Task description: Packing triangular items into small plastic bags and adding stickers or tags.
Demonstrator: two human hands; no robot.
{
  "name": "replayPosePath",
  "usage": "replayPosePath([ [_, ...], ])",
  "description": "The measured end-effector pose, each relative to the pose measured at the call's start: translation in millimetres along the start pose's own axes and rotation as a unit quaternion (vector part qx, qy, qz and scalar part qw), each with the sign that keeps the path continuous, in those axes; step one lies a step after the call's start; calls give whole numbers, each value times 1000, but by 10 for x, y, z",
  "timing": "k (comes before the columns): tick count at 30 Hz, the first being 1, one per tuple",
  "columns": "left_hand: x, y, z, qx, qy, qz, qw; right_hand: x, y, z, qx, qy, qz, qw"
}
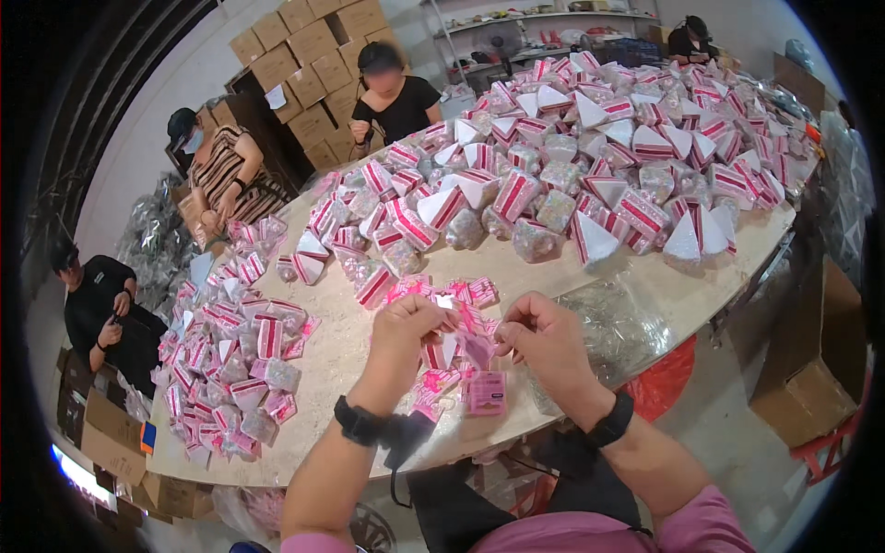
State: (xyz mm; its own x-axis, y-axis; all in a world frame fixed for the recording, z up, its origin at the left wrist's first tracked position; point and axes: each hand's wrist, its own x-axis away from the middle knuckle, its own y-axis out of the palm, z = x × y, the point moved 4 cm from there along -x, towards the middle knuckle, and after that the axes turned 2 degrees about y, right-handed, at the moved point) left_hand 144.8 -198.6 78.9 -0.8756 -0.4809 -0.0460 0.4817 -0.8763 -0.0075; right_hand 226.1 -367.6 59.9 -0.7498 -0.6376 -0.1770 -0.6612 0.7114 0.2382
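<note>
Over the near middle of the table, both my hands are raised close together in pinches. My left hand (408, 330) is closed on a pink and white printed card, at its fingertips. Thumb against forefinger, my right hand (546, 339) is closed too; what it pinches is too small to make out. Between them hangs a blurred pink piece (477, 351), apparently part of the same card. Below and behind lie several more loose pink cards (431, 392), one of them a flat pink card (486, 394) nearest me.
A large heap of cake-slice-shaped pieces in clear wrap (590, 166) covers the table's far side. A smaller heap (240, 369) lies at left. Clear plastic bags (613, 332) lie to my right. Several people work around the table. Cardboard boxes (318, 69) stand behind; an open carton (811, 355) is at right.
</note>
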Motion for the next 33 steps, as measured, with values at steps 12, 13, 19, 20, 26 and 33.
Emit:
replayPosePath([
  [12, 176, -226, -12, 214, 44, 64, 974, 192, 327, 233, -290, 250, -78, 921],
  [13, 206, -206, -24, 214, 45, 64, 974, 193, 421, 258, -322, 257, -91, 907],
  [19, 271, -472, -30, 249, 78, 83, 962, 161, 626, 544, -245, 251, -118, 929],
  [20, 269, -586, 11, 251, 91, 96, 959, 181, 657, 621, -191, 233, -114, 947],
  [26, 487, -923, 131, 123, 106, 101, 982, 149, 649, 693, 266, -35, -95, 959],
  [33, 833, -495, -65, 61, -5, 59, 996, 260, 605, 225, 33, -9, -47, 998],
])
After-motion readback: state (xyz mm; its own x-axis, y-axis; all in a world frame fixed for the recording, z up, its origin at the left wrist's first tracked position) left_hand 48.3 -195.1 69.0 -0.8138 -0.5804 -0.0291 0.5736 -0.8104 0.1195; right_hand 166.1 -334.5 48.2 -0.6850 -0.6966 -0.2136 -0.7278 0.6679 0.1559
